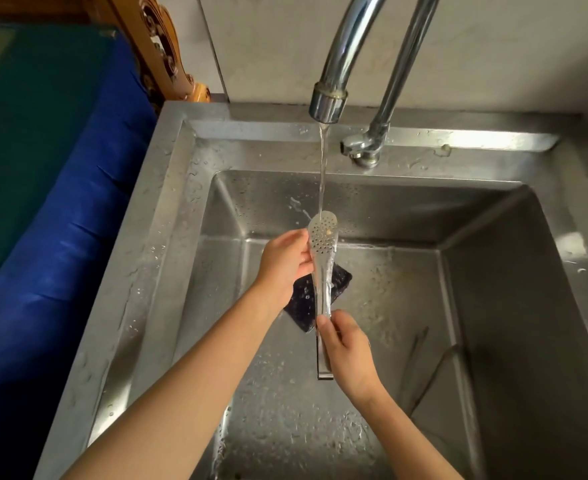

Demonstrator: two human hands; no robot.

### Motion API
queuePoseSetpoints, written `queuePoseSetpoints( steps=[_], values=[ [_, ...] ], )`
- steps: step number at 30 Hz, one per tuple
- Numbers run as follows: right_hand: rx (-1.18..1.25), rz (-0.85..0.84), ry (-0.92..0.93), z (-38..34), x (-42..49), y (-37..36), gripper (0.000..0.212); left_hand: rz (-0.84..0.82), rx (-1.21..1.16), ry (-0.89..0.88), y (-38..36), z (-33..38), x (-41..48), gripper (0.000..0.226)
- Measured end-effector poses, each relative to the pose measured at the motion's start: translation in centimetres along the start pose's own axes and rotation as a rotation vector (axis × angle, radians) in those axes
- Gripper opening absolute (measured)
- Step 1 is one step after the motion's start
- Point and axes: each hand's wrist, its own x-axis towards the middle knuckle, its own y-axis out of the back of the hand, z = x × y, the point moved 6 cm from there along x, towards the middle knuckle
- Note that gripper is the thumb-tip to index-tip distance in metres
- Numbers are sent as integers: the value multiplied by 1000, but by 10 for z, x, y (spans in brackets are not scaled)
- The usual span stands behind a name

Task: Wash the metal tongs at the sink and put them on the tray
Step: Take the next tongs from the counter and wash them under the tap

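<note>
The metal tongs [322, 258] are held lengthwise over the steel sink [167, 209], their perforated spoon end pointing away from me. A thin stream of water from the chrome tap [329, 98] lands on that perforated end, where a small yellowish speck sticks. My left hand [285, 261] grips the tongs just below the perforated head. My right hand [348, 351] pinches the handle near the hinged end, which pokes out below my fingers. No tray is in view.
A dark scouring sponge [303, 306] lies on the sink floor under the tongs. The tap's base [363, 147] stands on the back rim. A blue and green covered surface [43, 150] borders the sink on the left, with carved wood [160, 53] behind it.
</note>
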Motion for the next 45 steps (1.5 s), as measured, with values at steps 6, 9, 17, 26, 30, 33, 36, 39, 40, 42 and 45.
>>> queuePoseSetpoints(
  steps=[6,9,17,26,30,33,36,39,40,42,45],
  values=[
    [-36,-2,23,-4,8,1,34,22,-33,-13,4,8,1,12],
    [-107,-23,71,-10,9,0,33,29,107,-90,0,17,1,20],
    [-163,6,175,-25,9,8,37,152,322,-217,-18,48,18,30],
    [-177,-49,180,-29,15,5,37,45,269,-193,-22,43,12,32],
    [-168,-28,226,-36,21,8,35,81,352,-271,-26,57,11,36],
    [-169,142,275,-58,40,19,35,75,393,-327,-31,53,-1,37],
    [-93,211,276,-92,63,31,38,91,359,-318,-28,46,-7,41],
    [-43,221,236,-116,85,36,37,94,345,-361,-30,50,-14,36],
    [-47,227,246,-123,90,36,37,100,358,-387,-29,53,-16,34],
    [-27,244,273,-135,97,36,37,105,399,-403,-25,54,-16,31],
    [30,239,282,-142,99,33,36,90,414,-387,-17,58,-15,36]
  ],
)
